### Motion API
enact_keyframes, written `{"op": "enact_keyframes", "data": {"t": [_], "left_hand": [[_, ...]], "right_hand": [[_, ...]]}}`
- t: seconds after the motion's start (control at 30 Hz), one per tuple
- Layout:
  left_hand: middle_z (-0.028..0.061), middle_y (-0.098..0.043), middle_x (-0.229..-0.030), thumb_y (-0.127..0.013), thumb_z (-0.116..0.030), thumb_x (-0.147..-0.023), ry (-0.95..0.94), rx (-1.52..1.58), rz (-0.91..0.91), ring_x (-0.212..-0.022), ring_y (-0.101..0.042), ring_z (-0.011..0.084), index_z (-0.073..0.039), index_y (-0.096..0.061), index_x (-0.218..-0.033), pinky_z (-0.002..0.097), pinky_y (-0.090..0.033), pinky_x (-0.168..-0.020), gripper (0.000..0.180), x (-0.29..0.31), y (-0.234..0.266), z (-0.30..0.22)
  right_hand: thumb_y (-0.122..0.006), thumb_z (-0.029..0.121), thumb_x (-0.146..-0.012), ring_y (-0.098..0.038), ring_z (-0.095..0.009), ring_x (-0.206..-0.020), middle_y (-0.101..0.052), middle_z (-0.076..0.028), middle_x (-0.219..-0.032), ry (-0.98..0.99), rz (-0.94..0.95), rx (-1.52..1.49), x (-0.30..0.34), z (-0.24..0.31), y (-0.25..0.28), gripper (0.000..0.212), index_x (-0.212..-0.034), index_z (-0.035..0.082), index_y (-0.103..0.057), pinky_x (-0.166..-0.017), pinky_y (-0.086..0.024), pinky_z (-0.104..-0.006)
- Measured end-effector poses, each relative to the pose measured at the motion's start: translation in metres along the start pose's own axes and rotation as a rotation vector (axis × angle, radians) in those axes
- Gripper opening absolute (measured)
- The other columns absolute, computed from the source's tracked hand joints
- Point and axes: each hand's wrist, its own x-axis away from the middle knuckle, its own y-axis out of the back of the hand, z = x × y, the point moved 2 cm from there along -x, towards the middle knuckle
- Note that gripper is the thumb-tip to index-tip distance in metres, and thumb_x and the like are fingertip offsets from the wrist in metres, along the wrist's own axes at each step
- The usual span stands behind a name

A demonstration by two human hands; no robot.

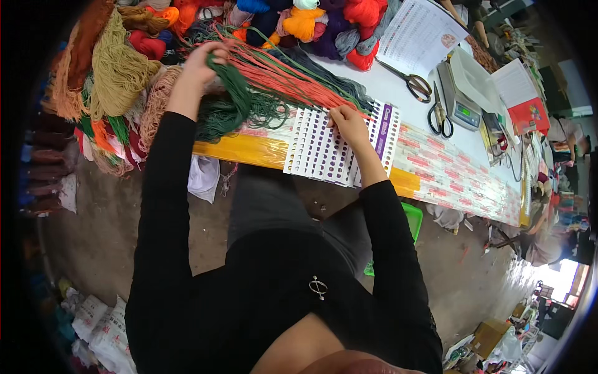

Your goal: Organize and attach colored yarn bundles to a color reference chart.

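My left hand (204, 67) is raised over the left part of the table, closed round a hank of dark green yarn (234, 93). The hank hangs down onto a loose dark green heap (215, 118). My right hand (350, 126) rests at the top of a stack of white cards (311, 146) punched with rows of holes. Its thumb and fingers are pressed together; what they pinch is hidden. Long coral-red strands (299, 81) stretch from the upper left to the cards' upper edge, with dark green and grey strands (339, 73) beside them.
Coloured yarn bundles (302, 25) crowd the table's far side, with a beige hank (118, 62) at left. Two pairs of scissors (416, 86) (440, 118), a digital scale (464, 112) and a printed sheet (417, 37) lie at right. A green basket (412, 219) stands below the table edge.
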Motion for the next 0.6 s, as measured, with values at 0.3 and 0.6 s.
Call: {"op": "enact_keyframes", "data": {"t": [0.3,0.6], "left_hand": [[0.0013,-0.059,-0.106,-0.047,-0.039,-0.09,-0.134,-0.697,-0.034,-0.093,-0.055,0.0141,-0.006,-0.061,-0.109,0.0257,-0.044,-0.078,0.041,0.071,-0.083,0.121],[0.0058,-0.058,-0.103,-0.031,-0.037,-0.097,0.175,-0.288,0.264,-0.083,-0.055,0.0119,-0.003,-0.051,-0.115,0.0267,-0.047,-0.061,0.044,0.065,-0.122,0.202]], "right_hand": [[-0.054,0.017,-0.087,-0.053,-0.007,-0.057,-0.06,-0.003,-0.069,0.104,-0.112,-0.461,0.032,0.04,-0.005,0.02,-0.091,-0.001,-0.062,-0.053,-0.042,-0.0197],[-0.054,0.018,-0.09,-0.054,-0.008,-0.062,-0.059,-0.001,-0.079,0.069,0.017,-0.719,0.067,0.091,-0.021,0.016,-0.09,0.002,-0.057,-0.056,-0.04,-0.019]]}}
